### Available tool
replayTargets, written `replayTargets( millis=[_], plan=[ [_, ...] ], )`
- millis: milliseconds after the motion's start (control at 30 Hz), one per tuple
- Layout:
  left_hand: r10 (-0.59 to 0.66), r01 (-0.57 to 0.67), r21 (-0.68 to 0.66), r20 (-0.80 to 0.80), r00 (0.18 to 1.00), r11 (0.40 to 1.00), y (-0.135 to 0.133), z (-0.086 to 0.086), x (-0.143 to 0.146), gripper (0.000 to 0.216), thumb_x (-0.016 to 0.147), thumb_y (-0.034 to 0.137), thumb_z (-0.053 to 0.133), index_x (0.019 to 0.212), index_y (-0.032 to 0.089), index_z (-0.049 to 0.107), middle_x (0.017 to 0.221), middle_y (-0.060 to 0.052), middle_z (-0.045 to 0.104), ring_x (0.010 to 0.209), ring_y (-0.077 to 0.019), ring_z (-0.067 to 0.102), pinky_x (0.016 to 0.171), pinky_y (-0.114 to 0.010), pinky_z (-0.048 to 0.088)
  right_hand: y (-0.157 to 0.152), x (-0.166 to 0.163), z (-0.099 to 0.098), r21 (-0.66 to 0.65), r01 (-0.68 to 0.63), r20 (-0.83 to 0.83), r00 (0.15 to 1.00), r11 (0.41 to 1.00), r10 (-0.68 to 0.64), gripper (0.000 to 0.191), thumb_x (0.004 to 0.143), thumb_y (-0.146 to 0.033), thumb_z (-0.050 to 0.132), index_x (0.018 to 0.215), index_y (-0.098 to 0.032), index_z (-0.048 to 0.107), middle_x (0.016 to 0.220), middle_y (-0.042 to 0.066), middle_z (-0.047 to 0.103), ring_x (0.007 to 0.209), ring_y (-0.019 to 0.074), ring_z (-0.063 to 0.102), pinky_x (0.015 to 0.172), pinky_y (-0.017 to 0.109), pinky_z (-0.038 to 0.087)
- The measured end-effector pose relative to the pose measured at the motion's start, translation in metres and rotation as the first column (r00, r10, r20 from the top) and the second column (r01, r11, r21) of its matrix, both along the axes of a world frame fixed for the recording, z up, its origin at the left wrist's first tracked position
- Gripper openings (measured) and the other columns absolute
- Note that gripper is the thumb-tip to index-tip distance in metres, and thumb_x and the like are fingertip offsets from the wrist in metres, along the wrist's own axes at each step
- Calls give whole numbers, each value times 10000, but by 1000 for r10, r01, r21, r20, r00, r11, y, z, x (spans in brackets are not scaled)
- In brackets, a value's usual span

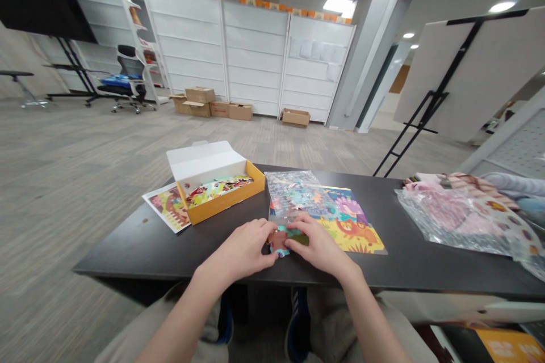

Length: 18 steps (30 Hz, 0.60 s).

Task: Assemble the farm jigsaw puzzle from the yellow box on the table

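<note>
My left hand (247, 248) and my right hand (317, 243) meet at the near edge of a dark table (145, 249). Both pinch small jigsaw pieces (281, 239) held between the fingertips. The pieces sit at the near left corner of a colourful puzzle sheet (344, 221). A clear plastic bag (289, 187) of pieces lies on the far part of that sheet. An open yellow box (221, 184) with a white lid holds more pieces, left of the sheet.
A printed picture card (164, 207) lies beside the box. Bagged pink fabric items (464, 210) cover the table's right end. Beyond stand white shelving, cardboard boxes (200, 102), an office chair (125, 76) and an easel board (468, 68).
</note>
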<state>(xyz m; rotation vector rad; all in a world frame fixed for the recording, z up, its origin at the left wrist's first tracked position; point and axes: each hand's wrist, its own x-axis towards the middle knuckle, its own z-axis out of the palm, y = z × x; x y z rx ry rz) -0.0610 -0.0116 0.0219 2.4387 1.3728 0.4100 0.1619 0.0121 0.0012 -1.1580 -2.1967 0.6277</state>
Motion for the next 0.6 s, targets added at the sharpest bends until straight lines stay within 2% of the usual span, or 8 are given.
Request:
replayTargets(
  millis=[67, 133, 233, 333, 400, 500, 600],
  plan=[
    [-10, 9, 23, 11, 1000, 1000, -1, 3, 2, 369, 800, 290, 689, 1152, 198, 628, 1060, -66, 688, 985, -254, 646, 859, -355, 506, 0, 1, -1, -18, -23, -10, 1000, 1000, 23, 130, 860, -237, 691, 982, -210, 726, 1036, 75, 659, 991, 229, 616, 897, 390, 494],
    [-34, 30, 63, 52, 998, 998, -1, 4, 4, 400, 787, 284, 691, 1174, 212, 619, 1101, -57, 692, 1002, -248, 644, 887, -358, 502, 0, 3, 0, -104, -35, -79, 997, 994, 27, 118, 882, -281, 667, 970, -221, 717, 985, 60, 676, 886, 207, 628, 806, 361, 511],
    [-67, 52, 133, 115, 991, 990, -2, 5, 7, 413, 792, 269, 689, 1194, 224, 605, 1152, -55, 686, 1040, -245, 636, 926, -364, 498, 0, 8, 4, -329, -106, -318, 948, 938, -5, 208, 884, -370, 670, 1042, -236, 650, 901, 23, 692, 771, 173, 641, 689, 304, 511],
    [-98, 66, 209, 147, 984, 976, -1, 7, 13, 442, 821, 241, 668, 1253, 238, 573, 1213, -65, 662, 1118, -245, 613, 987, -375, 486, 2, 16, 9, -425, -180, -479, 876, 887, -52, 280, 831, -445, 730, 949, -225, 604, 795, -13, 649, 700, 142, 613, 615, 253, 475],
    [-102, 58, 261, 160, 982, 964, 0, 7, 19, 504, 836, 275, 685, 1316, 254, 534, 1335, -83, 594, 1235, -260, 552, 1060, -402, 454, 5, 25, 12, -425, -152, -499, 862, 892, -91, 318, 794, -476, 764, 856, -204, 611, 760, -17, 623, 654, 121, 571, 572, 235, 436],
    [-43, -1, 299, 139, 989, 954, 5, 1, 30, 513, 844, 418, 718, 1302, 261, 550, 1505, -105, 444, 1394, -305, 402, 1141, -470, 383, 13, 45, 13, -417, -33, -509, 836, 909, -204, 372, 731, -509, 808, 830, -183, 658, 737, -6, 627, 603, 106, 526, 517, 226, 382],
    [65, -72, 307, 33, 997, 949, 14, -9, 42, 453, 902, 462, 656, 1290, 241, 576, 1522, -126, 441, 1445, -346, 327, 1133, -528, 358, 20, 62, 10, -427, 84, -517, 794, 900, -320, 427, 679, -539, 836, 841, -170, 694, 710, 2, 644, 531, 85, 472, 475, 224, 349]
  ],
)
